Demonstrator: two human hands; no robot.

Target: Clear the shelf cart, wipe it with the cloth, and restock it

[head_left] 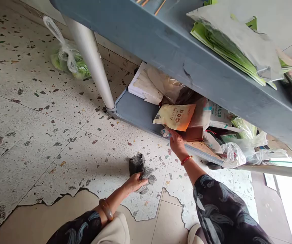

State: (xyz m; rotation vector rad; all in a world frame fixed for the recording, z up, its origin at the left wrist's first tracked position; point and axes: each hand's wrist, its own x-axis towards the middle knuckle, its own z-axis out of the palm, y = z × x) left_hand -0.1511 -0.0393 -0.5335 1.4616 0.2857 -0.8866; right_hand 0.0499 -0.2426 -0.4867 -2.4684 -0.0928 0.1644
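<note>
In my left hand (135,182) is a bunched dark grey cloth (137,164), held above the speckled floor in front of the shelf. My right hand (177,144) reaches onto the low shelf, its fingers closed at the lower edge of a yellow-and-orange printed packet (175,117). The packet lies tilted, and the fingertips are partly hidden against it. Beside those fingers is a small crumpled white-and-blue wrapper (165,132). A bare strip of the blue-grey lower shelf (135,110) shows left of the packet.
White papers (146,84) and plastic bags (167,83) sit further back on the shelf. Boxes and clear bags (233,154) crowd its right side. Overhead runs the upper shelf's edge (148,37). A metal leg (90,56) stands left, near a bag of greens (71,61).
</note>
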